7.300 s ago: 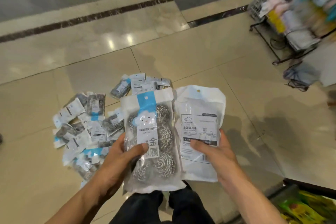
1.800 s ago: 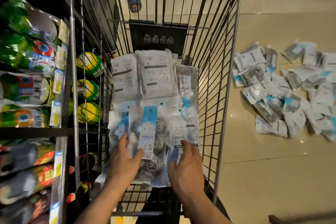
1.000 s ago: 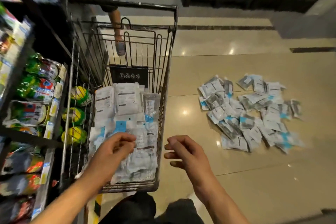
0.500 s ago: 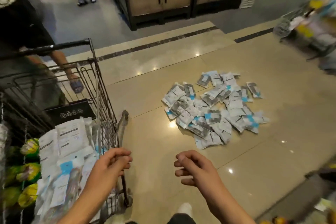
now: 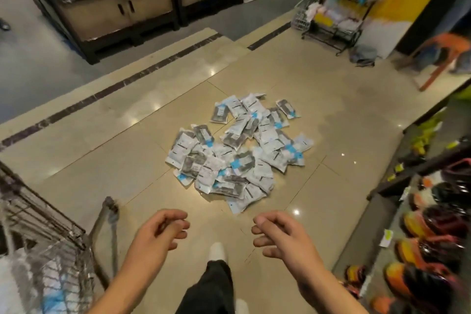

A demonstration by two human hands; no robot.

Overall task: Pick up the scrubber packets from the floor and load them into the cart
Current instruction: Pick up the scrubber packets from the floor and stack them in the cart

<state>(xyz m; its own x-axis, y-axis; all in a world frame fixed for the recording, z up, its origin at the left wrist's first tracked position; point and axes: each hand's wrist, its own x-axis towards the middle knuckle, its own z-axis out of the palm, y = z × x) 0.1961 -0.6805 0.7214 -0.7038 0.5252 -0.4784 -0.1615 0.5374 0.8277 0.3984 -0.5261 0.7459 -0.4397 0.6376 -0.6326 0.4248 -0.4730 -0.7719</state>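
A heap of several scrubber packets, white and clear with blue labels, lies on the beige tiled floor ahead of me. The wire cart stands at the lower left with packets inside it. My left hand and my right hand hang in front of me with loosely curled fingers, holding nothing. Both hands are short of the heap and to the right of the cart. My dark trouser leg and white shoe show between them.
A shelf of colourful goods runs along the right. A wire display rack stands at the back right beside an orange stool. Dark wooden cabinets stand at the back, beyond a dark floor stripe.
I placed the two packets in the cart and let go. The view has swung right from the cart to the heap. Both hands came out of the cart without a packet.
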